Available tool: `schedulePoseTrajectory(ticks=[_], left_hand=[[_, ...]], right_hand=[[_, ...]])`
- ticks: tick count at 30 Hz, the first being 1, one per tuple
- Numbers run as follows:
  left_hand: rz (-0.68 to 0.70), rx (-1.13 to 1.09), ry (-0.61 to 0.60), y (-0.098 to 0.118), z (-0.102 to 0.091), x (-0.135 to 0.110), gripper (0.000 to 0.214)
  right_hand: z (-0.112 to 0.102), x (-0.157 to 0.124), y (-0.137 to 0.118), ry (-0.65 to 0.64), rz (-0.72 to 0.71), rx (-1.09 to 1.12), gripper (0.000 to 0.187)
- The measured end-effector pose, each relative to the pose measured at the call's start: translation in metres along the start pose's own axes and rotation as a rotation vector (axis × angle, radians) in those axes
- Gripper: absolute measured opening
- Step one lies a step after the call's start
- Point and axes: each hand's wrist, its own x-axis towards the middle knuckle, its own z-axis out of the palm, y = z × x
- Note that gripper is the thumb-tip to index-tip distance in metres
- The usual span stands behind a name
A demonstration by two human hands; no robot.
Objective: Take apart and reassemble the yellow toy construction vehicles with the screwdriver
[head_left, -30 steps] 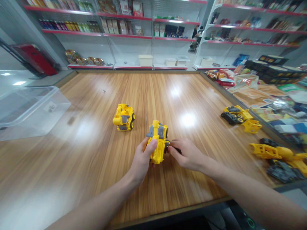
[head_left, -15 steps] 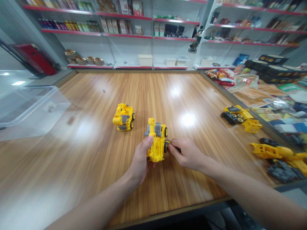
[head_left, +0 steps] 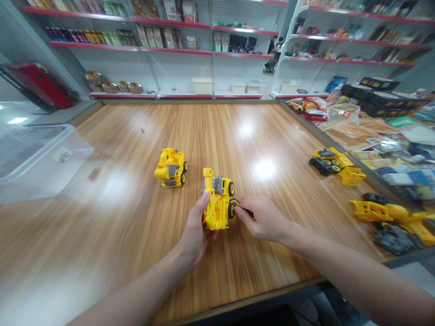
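My left hand [head_left: 195, 228] is wrapped round a yellow toy construction truck [head_left: 216, 213], thumb on top and fingers beneath. Grey panels and black wheels with yellow hubs show on the toy's right side. My right hand [head_left: 263, 218] is closed at the lower wheel [head_left: 233, 208], its fingertips touching or almost touching the hub. A small dark tool [head_left: 250, 213] pokes out between those fingers; most of it is hidden, so its exact kind is unclear. To the left, a second yellow toy truck [head_left: 171, 167] rests on the wooden table.
Yellow and black toy vehicle parts [head_left: 331, 163] lie at the table's right, with more yellow and grey parts [head_left: 396, 226] nearer me. A clear plastic bin [head_left: 64, 163] stands at left. One tiny grey piece [head_left: 142, 130] lies far back. Packaged goods [head_left: 353, 133] crowd beyond the right edge.
The whole view has shifted slightly, so things sit a little further left. Both hands keep their holds at the toy truck, which is turned slightly.
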Motion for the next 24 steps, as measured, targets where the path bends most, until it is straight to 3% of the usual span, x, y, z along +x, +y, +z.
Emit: schedulePoseTrajectory(ticks=[5,12,19,24], left_hand=[[0.016,-0.009,-0.005,0.0005,0.0001,0.0006,0.047],[-0.01,-0.009,0.002,-0.0016,-0.0011,0.0013,0.048],[0.016,-0.033,0.003,0.0013,0.0001,0.0008,0.047],[-0.001,-0.012,-0.003,0.0,-0.0003,0.0012,0.048]], right_hand=[[-0.0016,-0.0004,-0.0025,0.015,-0.004,0.0,0.013],[-0.0003,-0.0008,-0.0002,-0.003,-0.012,-0.009,0.028],[-0.0024,-0.0007,-0.0033,0.029,-0.005,0.003,0.007],[-0.0023,-0.0007,-0.0032,-0.02,-0.022,0.002,0.022]])
